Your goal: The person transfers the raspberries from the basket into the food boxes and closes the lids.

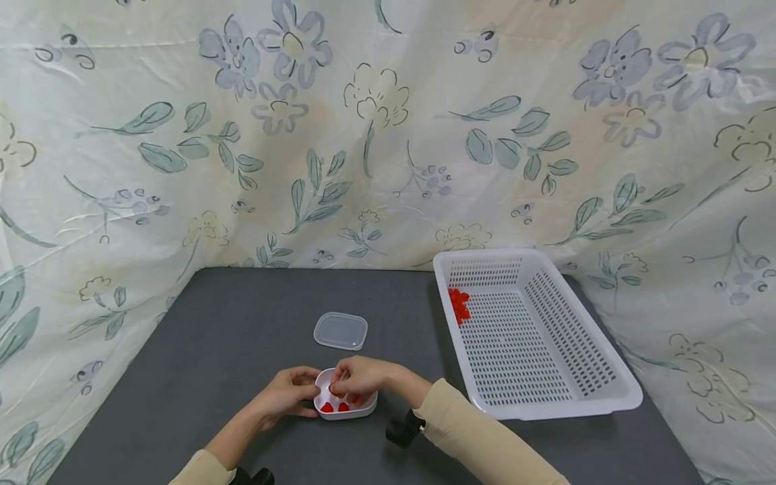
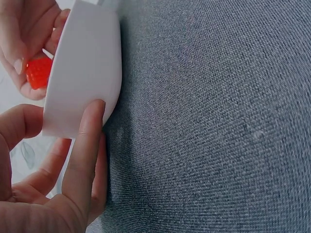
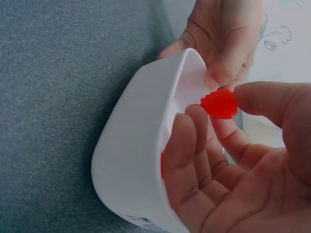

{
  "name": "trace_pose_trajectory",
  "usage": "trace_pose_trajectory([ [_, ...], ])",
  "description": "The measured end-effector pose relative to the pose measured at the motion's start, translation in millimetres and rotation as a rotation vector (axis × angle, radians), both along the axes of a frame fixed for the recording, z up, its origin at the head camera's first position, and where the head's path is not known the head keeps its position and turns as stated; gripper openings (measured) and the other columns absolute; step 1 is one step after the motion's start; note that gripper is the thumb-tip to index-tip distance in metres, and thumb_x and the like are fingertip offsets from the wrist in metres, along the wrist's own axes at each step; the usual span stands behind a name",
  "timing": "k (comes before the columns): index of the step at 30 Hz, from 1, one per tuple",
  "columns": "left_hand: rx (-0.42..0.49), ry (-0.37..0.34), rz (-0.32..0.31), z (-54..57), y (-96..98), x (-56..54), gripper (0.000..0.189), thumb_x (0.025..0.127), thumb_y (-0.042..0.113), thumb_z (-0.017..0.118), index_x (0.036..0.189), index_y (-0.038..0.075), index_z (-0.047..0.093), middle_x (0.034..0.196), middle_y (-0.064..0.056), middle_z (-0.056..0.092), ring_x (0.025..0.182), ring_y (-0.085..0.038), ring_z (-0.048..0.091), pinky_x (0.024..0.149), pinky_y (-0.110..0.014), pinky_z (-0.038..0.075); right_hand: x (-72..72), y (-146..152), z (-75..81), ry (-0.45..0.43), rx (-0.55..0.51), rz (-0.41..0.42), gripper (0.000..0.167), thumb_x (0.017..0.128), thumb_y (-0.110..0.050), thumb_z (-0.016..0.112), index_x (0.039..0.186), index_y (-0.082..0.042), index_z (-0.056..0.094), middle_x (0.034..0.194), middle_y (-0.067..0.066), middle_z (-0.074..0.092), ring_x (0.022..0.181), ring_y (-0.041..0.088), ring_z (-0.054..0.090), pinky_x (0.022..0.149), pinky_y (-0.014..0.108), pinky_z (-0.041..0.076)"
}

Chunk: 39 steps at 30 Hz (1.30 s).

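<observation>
A small white plastic box [image 1: 344, 415] stands on the dark cloth, with red raspberries [image 1: 327, 407] lying inside it. My left hand [image 1: 287, 394] holds the box at its left end, the thumb at the rim and the fingers along the outer wall. Over the box, my right hand [image 1: 362, 376] pinches one bumpy red raspberry [image 3: 219, 104] between thumb and finger. In the left wrist view the held raspberry [image 2: 39, 73] shows just beyond the rim. The right hand partly covers the inside of the box.
A clear lid [image 1: 341, 331] lies flat behind the box. To the right stands a large white perforated basket [image 1: 548, 412], with more red raspberries [image 1: 459, 305] by its left wall. A floral curtain [image 1: 376, 168] hangs behind the grey table [image 1: 254, 316].
</observation>
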<state>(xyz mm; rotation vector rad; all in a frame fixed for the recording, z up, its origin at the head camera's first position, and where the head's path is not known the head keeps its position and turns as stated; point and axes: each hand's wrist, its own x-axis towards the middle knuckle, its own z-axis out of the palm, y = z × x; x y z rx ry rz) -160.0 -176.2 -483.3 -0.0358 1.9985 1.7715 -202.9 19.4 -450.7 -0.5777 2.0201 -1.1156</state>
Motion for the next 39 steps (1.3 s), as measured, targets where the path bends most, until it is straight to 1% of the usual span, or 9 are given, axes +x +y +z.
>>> trace_pose_trajectory([
  [6, 0.000, -0.003, -0.002, 0.6, 0.5, 0.7, 0.046, 0.086, 0.007, 0.058, 0.124, -0.013, 0.041, 0.104, -0.016, 0.060, 0.087, -0.022, 0.063, 0.070, -0.042, 0.057, -2.2, 3.6, 7.8, 0.010, -0.022, 0.022, 0.010, 0.085, -0.007, 0.055, 0.095, -0.005, 0.056, 0.075, 0.002, 0.054, 0.061, 0.014, 0.051, 0.052, 0.028, 0.051],
  [11, -0.007, -0.006, 0.001, 1.4, 1.5, 0.8, 0.046, 0.087, 0.007, 0.057, 0.125, -0.013, 0.041, 0.106, -0.019, 0.059, 0.088, -0.022, 0.062, 0.070, -0.042, 0.057, -9.2, 9.8, 20.8, 0.037, -0.012, 0.020, 0.018, 0.087, -0.009, 0.054, 0.104, -0.003, 0.057, 0.085, 0.014, 0.059, 0.070, 0.021, 0.057, 0.056, 0.028, 0.051],
  [13, -0.015, -0.010, 0.008, 1.4, 2.1, 0.6, 0.046, 0.086, 0.006, 0.058, 0.125, -0.013, 0.042, 0.105, -0.018, 0.059, 0.087, -0.022, 0.063, 0.070, -0.041, 0.057, -13.3, 13.3, 26.1, 0.065, 0.003, 0.012, 0.021, 0.089, -0.012, 0.055, 0.107, -0.002, 0.058, 0.092, 0.017, 0.060, 0.074, 0.022, 0.059, 0.057, 0.028, 0.051],
  [15, -0.028, -0.015, 0.016, 1.3, 2.8, 0.5, 0.047, 0.086, 0.007, 0.059, 0.125, -0.013, 0.042, 0.104, -0.018, 0.059, 0.086, -0.021, 0.063, 0.069, -0.040, 0.057, -18.2, 17.5, 31.8, 0.103, 0.014, 0.007, 0.023, 0.089, -0.013, 0.055, 0.109, -0.002, 0.058, 0.094, 0.017, 0.061, 0.075, 0.022, 0.059, 0.059, 0.031, 0.052],
  [19, -0.048, -0.024, 0.031, 1.7, 4.1, 0.5, 0.046, 0.085, 0.006, 0.059, 0.125, -0.012, 0.043, 0.102, -0.018, 0.059, 0.083, -0.020, 0.062, 0.068, -0.040, 0.057, -29.1, 29.1, 45.1, 0.180, 0.022, 0.002, 0.026, 0.091, -0.017, 0.053, 0.113, -0.002, 0.057, 0.094, 0.011, 0.062, 0.077, 0.022, 0.059, 0.062, 0.032, 0.053],
  [24, -0.063, -0.026, 0.037, 3.0, 5.0, 0.3, 0.046, 0.085, 0.007, 0.059, 0.124, -0.011, 0.044, 0.102, -0.018, 0.059, 0.082, -0.020, 0.062, 0.067, -0.039, 0.057, -43.9, 47.8, 60.1, 0.236, -0.012, -0.008, 0.027, 0.093, -0.020, 0.051, 0.116, -0.007, 0.056, 0.098, 0.005, 0.061, 0.085, 0.023, 0.059, 0.065, 0.030, 0.052],
  [30, -0.071, -0.029, 0.037, 3.6, 3.8, 0.0, 0.046, 0.085, 0.007, 0.060, 0.125, -0.010, 0.044, 0.103, -0.018, 0.058, 0.081, -0.021, 0.062, 0.067, -0.039, 0.057, -61.3, 69.2, 73.4, 0.336, -0.027, -0.062, 0.025, 0.093, -0.023, 0.051, 0.115, -0.012, 0.057, 0.099, 0.002, 0.059, 0.090, 0.023, 0.058, 0.070, 0.027, 0.053],
  [34, -0.075, -0.031, 0.037, 1.4, 3.4, -0.6, 0.046, 0.085, 0.007, 0.060, 0.125, -0.010, 0.044, 0.103, -0.018, 0.057, 0.081, -0.021, 0.061, 0.067, -0.040, 0.057, -72.3, 84.8, 79.7, 0.375, -0.031, -0.115, 0.026, 0.093, -0.023, 0.052, 0.116, -0.011, 0.056, 0.101, 0.005, 0.059, 0.093, 0.022, 0.059, 0.075, 0.033, 0.055],
  [39, -0.078, -0.031, 0.041, -1.2, 3.2, -1.6, 0.047, 0.085, 0.007, 0.060, 0.125, -0.010, 0.044, 0.104, -0.018, 0.057, 0.082, -0.021, 0.062, 0.067, -0.040, 0.057, -87.8, 107.4, 81.1, 0.394, -0.026, -0.227, 0.029, 0.093, -0.027, 0.053, 0.117, -0.010, 0.056, 0.105, 0.007, 0.061, 0.092, 0.019, 0.060, 0.077, 0.039, 0.055],
])
